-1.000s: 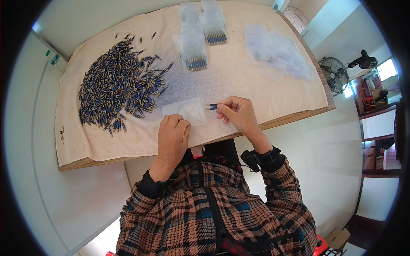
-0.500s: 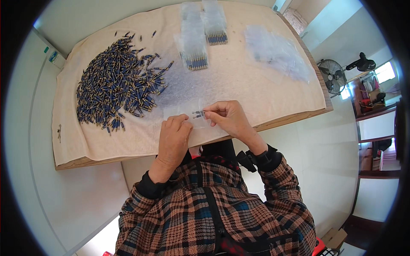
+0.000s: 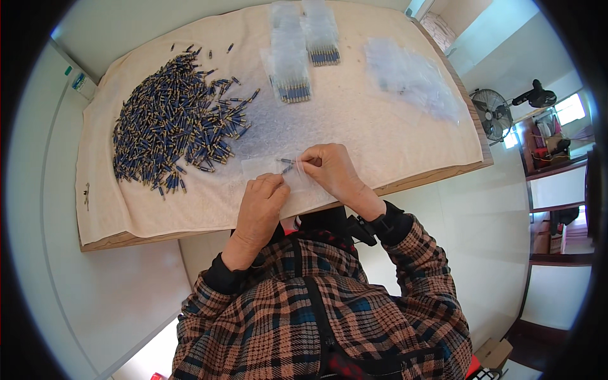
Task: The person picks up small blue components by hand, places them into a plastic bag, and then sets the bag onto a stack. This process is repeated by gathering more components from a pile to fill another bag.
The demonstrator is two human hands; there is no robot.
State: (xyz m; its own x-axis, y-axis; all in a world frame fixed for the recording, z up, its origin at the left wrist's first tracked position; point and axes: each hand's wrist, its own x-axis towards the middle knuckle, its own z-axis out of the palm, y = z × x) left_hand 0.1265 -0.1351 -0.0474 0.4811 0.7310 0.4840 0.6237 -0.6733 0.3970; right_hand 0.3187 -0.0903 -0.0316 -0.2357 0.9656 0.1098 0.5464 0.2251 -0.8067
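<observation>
A clear plastic bag [image 3: 256, 167] lies near the table's front edge with a few small dark-blue pieces with metal ends [image 3: 287, 161] in it. My left hand [image 3: 259, 209] rests over the bag's near side, its fingers curled and pressed together on the film. On the other side, my right hand [image 3: 332, 171] pinches the bag's right end between thumb and forefinger, close to the pieces. Left of my hands spreads a big heap of the same gold-ended blue pieces [image 3: 168, 126].
Filled bags stand in two overlapping rows [image 3: 292, 69] at the far middle. A pile of flat clear bags [image 3: 411, 76] lies at the far right. A cream towel [image 3: 354, 114] covers the wooden table. Beyond its right edge stands a fan [image 3: 493, 117].
My right hand has shifted slightly left and up. The blue pieces, earlier at its fingertips, now sit further left, inside the bag. My left hand has moved little.
</observation>
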